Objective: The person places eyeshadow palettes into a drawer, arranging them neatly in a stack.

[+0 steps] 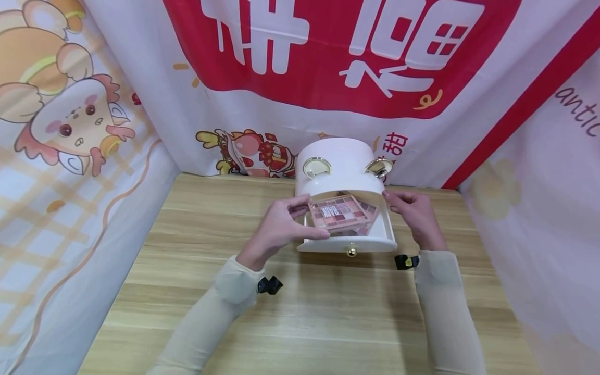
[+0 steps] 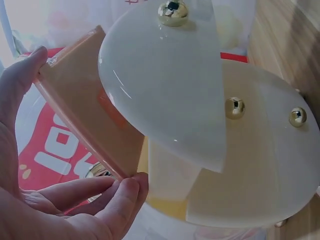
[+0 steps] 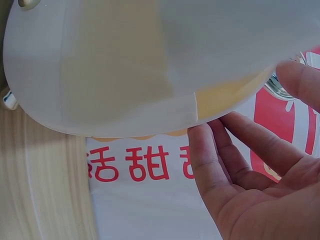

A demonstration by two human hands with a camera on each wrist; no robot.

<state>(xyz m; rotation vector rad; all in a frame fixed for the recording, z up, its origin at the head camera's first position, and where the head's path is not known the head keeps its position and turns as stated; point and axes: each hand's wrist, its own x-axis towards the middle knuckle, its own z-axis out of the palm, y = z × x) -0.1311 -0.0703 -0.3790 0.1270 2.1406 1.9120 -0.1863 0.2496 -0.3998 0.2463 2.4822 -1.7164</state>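
Observation:
My left hand (image 1: 281,224) holds a pink eyeshadow palette (image 1: 334,212) by its edges, tilted over the pulled-out drawer (image 1: 385,229) of a white storage box (image 1: 335,156). The palette's plain peach back (image 2: 82,95) faces the left wrist view, thumb and fingertips at opposite ends. Under it in the drawer lies another palette (image 1: 370,209), partly covered. My right hand (image 1: 417,211) grips the box's right side edge beside the opening. In the right wrist view its fingertips (image 3: 200,137) meet the outer wall, with the thumb higher up at the rim.
The drawer front has a gold knob (image 1: 351,252), and more gold knobs (image 2: 297,116) show lower on the box. Two gold-rimmed round pieces (image 1: 316,167) stick out near its top. The wooden table (image 1: 328,323) is bordered by printed cloth (image 1: 262,104) behind and at both sides.

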